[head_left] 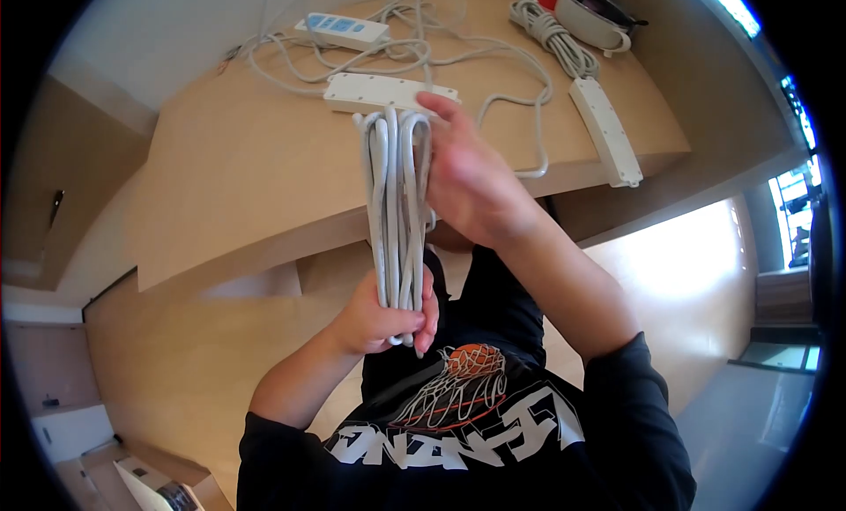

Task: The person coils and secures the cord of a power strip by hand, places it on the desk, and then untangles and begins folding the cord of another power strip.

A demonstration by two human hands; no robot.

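A long folded bundle of grey-white cable point(394, 211) stands upright in front of me, its loops running side by side. My left hand point(392, 313) is closed around the bundle's lower end, with short cable loops sticking out below the fingers. At the upper right side of the bundle, my right hand point(471, 176) lies against the cable, one digit stretched out past the top. Its other fingers are partly hidden behind the loops. Just beyond the bundle's top, a white power strip point(374, 92) lies on the wooden table point(256, 176).
A second power strip with blue sockets point(342, 28) lies farther back among tangled grey cable point(414, 48). On the right, another white strip point(605, 132) reaches the table edge, joined to a tied cable bundle point(555, 37). A white pan point(592, 19) stands behind it.
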